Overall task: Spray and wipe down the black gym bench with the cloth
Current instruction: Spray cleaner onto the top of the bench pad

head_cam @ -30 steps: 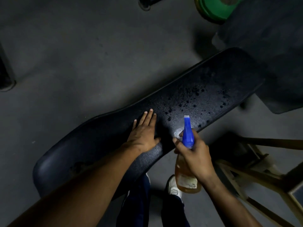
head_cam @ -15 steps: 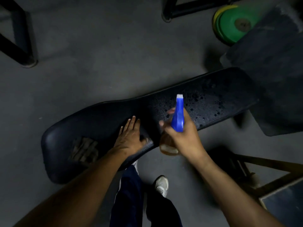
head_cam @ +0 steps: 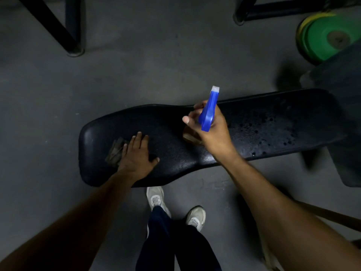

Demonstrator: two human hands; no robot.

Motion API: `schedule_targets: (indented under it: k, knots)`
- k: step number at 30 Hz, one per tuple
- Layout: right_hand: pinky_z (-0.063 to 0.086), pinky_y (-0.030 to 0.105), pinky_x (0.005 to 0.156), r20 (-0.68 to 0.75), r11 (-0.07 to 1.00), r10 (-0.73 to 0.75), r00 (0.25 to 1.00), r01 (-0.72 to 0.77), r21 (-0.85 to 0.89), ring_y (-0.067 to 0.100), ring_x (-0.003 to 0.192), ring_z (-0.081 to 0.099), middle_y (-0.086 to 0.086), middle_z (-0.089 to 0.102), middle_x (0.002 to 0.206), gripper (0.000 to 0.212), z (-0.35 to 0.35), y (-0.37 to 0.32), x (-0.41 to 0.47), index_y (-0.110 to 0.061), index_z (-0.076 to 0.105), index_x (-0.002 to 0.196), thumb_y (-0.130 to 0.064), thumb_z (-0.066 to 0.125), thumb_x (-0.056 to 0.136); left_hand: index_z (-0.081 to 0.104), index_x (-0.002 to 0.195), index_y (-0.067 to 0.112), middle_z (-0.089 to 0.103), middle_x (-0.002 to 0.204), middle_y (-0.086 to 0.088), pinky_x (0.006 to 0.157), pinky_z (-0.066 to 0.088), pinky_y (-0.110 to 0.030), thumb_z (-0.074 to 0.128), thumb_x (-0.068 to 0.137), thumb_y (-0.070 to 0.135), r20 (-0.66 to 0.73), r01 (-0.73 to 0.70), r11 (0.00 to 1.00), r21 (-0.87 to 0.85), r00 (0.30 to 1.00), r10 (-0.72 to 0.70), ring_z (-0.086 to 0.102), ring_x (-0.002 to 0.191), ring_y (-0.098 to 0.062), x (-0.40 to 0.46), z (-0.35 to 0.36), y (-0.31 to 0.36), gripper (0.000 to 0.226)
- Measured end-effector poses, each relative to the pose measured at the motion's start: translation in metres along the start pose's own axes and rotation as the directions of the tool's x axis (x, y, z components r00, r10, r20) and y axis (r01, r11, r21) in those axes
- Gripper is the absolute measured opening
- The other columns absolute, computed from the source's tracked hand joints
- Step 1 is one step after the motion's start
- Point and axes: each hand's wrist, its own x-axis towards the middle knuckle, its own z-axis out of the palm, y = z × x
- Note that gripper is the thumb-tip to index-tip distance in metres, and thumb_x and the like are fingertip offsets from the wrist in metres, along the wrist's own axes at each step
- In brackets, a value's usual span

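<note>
Head: left hand (head_cam: 136,157) flat on bench (head_cam: 175,153) (touching cloth (head_cam: 116,151)); right hand (head_cam: 213,130) grips bottle (head_cam: 208,112).

Black bench (head_cam: 175,153) droplet-speckled at right, brown cloth (head_cam: 115,151) crumpled at left

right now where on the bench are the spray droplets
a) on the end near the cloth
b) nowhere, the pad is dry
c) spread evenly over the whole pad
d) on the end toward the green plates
d: the droplets bead on the bench end toward the green plates, to the right of the right hand gripping the spray bottle; the end by the cloth shows none.
</note>
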Motion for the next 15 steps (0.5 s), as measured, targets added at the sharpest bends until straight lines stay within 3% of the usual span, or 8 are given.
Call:
schedule_targets:
  k: [4, 7, 10, 15]
  knots:
    - [0.054, 0.013, 0.066, 0.042, 0.999, 0.027, 0.999, -0.028, 0.021, -0.003, 0.074, 0.062, 0.003, 0.068, 0.104, 0.05, 0.002, 0.012, 0.001, -0.005, 0.056, 0.124, -0.005, 0.087, 0.084, 0.016, 0.158, 0.015, 0.006, 0.168, -0.011, 0.124, 0.007, -0.051, 0.061, 0.087, 0.057, -0.075, 0.065, 0.998, -0.012, 0.995, -0.065, 0.007, 0.154, -0.031, -0.001, -0.002, -0.026, 0.094]
    - [0.057, 0.019, 0.071, 0.056, 1.0, 0.012, 0.998, -0.013, 0.019, 0.008, 0.079, 0.063, 0.012, 0.066, 0.103, 0.052, -0.001, 0.023, -0.001, -0.013, 0.055, 0.122, -0.001, 0.086, 0.083, 0.014, 0.158, 0.013, 0.006, 0.168, -0.013, 0.124, 0.007, -0.052, 0.057, 0.088, 0.061, -0.115, 0.115, 0.993, -0.037, 0.986, -0.119, 0.007, 0.154, -0.032, -0.002, 0.0, -0.038, 0.096]
    - [0.057, 0.022, 0.08, 0.062, 1.0, -0.003, 0.998, 0.003, -0.001, 0.005, 0.082, 0.062, 0.0, 0.064, 0.096, 0.055, -0.003, 0.035, -0.004, -0.011, 0.052, 0.123, 0.006, 0.084, 0.082, 0.012, 0.159, 0.013, 0.006, 0.167, -0.014, 0.124, 0.007, -0.052, 0.055, 0.086, 0.065, -0.139, 0.143, 0.987, -0.068, 0.979, -0.152, 0.007, 0.154, -0.033, -0.003, 0.003, -0.043, 0.099]
    - [0.05, 0.012, 0.087, 0.054, 1.0, -0.02, 0.998, 0.021, -0.004, -0.013, 0.091, 0.063, -0.014, 0.063, 0.106, 0.067, -0.006, 0.045, -0.004, -0.011, 0.05, 0.132, 0.008, 0.085, 0.079, 0.004, 0.159, 0.013, 0.011, 0.166, -0.019, 0.123, 0.011, -0.054, 0.051, 0.087, 0.065, -0.192, 0.222, 0.973, -0.065, 0.954, -0.23, 0.011, 0.152, -0.039, 0.002, 0.003, -0.049, 0.1]
